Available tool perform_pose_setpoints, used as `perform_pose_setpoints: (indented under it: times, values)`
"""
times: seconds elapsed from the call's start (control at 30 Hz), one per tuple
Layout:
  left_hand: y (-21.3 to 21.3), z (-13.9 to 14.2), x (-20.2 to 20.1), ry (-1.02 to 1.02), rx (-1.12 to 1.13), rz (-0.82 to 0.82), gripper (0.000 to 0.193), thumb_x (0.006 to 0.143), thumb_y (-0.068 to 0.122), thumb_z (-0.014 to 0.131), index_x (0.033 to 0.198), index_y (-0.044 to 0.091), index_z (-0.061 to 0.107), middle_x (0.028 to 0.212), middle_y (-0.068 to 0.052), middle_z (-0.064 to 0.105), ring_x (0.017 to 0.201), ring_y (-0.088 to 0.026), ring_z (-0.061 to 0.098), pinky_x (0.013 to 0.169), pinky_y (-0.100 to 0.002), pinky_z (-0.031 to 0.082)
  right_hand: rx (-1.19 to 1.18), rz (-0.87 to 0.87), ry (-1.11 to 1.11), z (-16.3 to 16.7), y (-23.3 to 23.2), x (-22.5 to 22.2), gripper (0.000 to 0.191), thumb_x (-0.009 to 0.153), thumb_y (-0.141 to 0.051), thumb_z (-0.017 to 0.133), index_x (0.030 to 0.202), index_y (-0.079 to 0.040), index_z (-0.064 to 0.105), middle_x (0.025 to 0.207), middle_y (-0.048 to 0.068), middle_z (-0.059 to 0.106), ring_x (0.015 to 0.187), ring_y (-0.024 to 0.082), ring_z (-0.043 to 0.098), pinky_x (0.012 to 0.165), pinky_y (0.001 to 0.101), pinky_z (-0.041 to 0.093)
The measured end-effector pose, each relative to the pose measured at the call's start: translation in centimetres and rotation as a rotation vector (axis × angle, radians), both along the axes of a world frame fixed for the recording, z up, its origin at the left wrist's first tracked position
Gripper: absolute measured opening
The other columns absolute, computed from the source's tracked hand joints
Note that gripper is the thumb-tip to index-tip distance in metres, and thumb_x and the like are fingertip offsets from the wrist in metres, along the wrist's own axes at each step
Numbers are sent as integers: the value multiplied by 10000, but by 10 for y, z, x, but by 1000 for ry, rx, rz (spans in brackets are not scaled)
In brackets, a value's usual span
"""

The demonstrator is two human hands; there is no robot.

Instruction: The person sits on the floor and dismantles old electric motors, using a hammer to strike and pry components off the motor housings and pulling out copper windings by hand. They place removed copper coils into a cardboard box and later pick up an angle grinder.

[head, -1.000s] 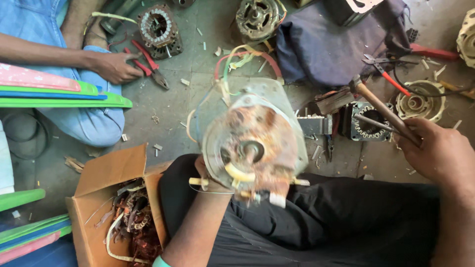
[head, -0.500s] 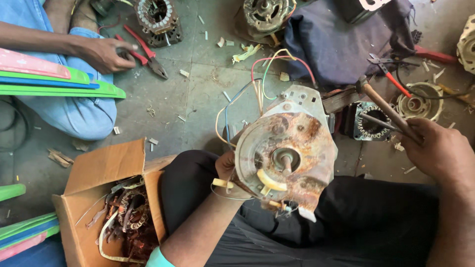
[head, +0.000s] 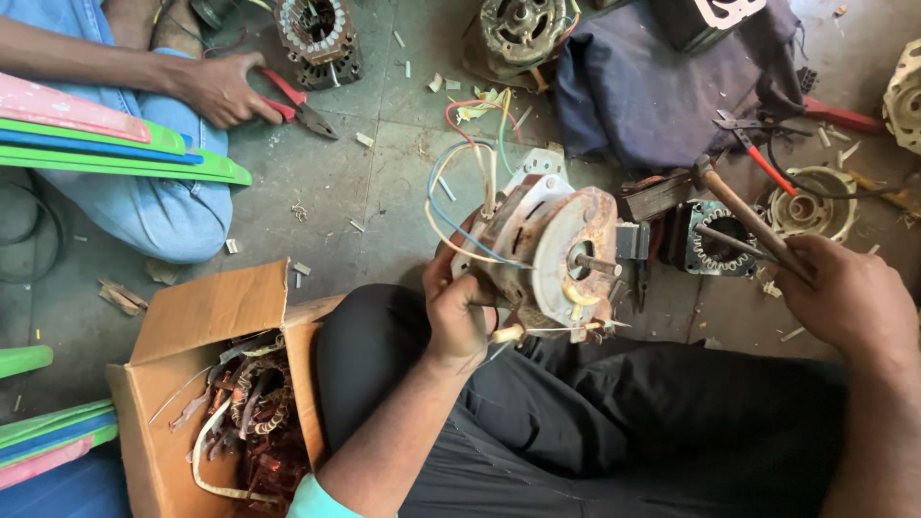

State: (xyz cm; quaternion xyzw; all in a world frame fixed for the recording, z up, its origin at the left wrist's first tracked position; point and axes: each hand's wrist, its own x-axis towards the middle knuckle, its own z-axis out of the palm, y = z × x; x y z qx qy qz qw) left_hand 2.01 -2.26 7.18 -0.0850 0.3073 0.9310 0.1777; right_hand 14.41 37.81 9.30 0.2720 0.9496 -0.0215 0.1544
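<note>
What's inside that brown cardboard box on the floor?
The cardboard box holds a tangle of reddish copper wire coils and a pale cord. What lies under that tangle, at the bottom, is covered.

The left hand (head: 459,312) grips a rusty motor (head: 547,254) above the lap, its coloured wires (head: 470,182) looping upward. The right hand (head: 844,293) holds a hammer (head: 743,216) by its wooden handle. A cardboard box (head: 206,317) of copper wire sits on the floor beside the left knee.
</note>
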Motion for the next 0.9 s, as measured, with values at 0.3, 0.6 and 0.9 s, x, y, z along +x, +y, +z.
perform_pose_setpoints:
  times: [0.3,0.6,0.9]
  values:
    - [9,-2,-1,90,-396,-10,816,675,-124,479,1488,-70,511,1305,-179,669,1126,-201,656,878,-252,533,32,36,-5,1,1,4,437,916,-443,752,1291,-220,730,972,131,768,935,380,722,824,502,577]
    - [13,6,-2,202,-510,-68,829,705,-98,511,1529,-28,452,1262,-196,697,1063,-174,668,857,-252,560,41,46,-22,5,0,4,449,887,-414,766,1293,-227,725,915,125,767,919,366,730,800,495,579]
    - [17,21,-3,230,-552,-68,856,697,-124,526,1537,-6,410,1307,-239,692,1045,-174,685,841,-271,573,40,40,-15,7,-2,3,448,896,-419,765,1296,-220,722,931,130,766,919,367,729,800,496,579]
